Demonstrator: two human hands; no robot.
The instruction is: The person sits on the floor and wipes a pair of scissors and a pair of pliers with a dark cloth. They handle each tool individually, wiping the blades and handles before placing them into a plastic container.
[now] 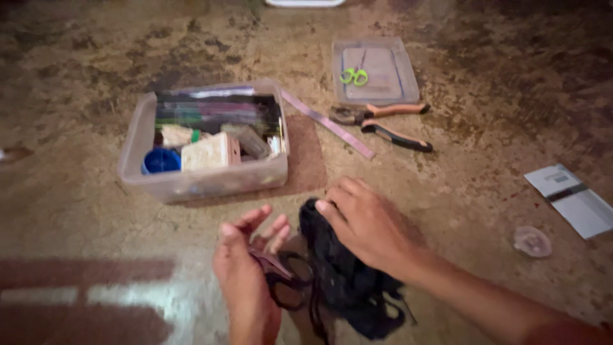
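Scissors [281, 276] with dark handles sit in our left hand [246, 275], fingers spread. Our right hand [364, 227] presses flat on the black cloth [345, 275], just below the plastic box [204, 144]. We see no cut in it yet.

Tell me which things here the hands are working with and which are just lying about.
In hand:
left hand holding dark-handled scissors
right hand pressing on black fabric

Lying about:
clear box of supplies
box lid
small green scissors
orange-handled pliers
ruler strip
white booklet
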